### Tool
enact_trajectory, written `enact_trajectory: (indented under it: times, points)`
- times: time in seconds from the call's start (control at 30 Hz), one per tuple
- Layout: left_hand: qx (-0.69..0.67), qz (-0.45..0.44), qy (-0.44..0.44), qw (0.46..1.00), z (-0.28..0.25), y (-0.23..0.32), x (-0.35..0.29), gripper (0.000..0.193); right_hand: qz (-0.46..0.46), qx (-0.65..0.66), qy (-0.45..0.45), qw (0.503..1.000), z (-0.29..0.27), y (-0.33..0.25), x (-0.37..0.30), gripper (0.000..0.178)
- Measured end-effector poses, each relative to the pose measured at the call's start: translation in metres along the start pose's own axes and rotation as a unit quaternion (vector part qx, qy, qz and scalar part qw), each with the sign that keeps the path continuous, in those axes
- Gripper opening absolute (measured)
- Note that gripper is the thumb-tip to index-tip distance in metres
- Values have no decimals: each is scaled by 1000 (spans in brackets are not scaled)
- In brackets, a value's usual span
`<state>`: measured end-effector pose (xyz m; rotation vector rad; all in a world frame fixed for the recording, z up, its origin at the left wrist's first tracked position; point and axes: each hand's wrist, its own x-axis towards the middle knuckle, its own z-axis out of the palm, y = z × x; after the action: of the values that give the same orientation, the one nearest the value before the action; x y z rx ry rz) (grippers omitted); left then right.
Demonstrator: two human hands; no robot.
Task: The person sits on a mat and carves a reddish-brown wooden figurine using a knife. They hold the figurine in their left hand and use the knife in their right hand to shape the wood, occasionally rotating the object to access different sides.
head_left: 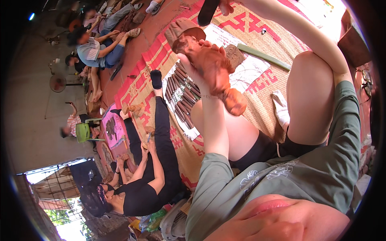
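Observation:
My left hand (194, 74) is wrapped round a reddish-brown carved wooden figure (217, 70), its fingers curled over the upper part. The figure is held tilted above the mat, with its narrow end toward my lap. A broader wooden piece (183, 31) shows at its far end; I cannot tell whether the two are joined. At the upper edge my right hand (226, 8) is curled beside a dark, rounded, club-like object (207, 13) and seems to hold it, though the picture's edge cuts off the grip. Beneath the figure, several chisels (181, 94) lie in rows on a white cloth.
A carved wooden block (234, 56) and a green strip (263, 57) lie beyond the figure on the red-patterned mat (241, 24). At left a person in black (140, 197) works on a small piece with both hands. More people sit farther back near a fan (57, 83).

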<state>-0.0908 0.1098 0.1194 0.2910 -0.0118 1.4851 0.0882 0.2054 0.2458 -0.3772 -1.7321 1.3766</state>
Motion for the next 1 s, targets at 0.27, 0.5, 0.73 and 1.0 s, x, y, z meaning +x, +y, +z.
enact_trajectory:
  times: [0.27,0.5,0.73,1.0]
  points:
    - [197,79,169,962,10,1,7,64,28,-9,-92,995,4,10,1,17]
    - [334,122,269,895,22,-9,9,54,30,-75,-108,991,2,10,-1,18]
    - [269,109,256,922,9,-5,10,63,18,-123,-127,984,6,15,-3,19]
    - [307,88,218,922,-1,-1,7,59,53,-175,-107,977,13,25,-6,23]
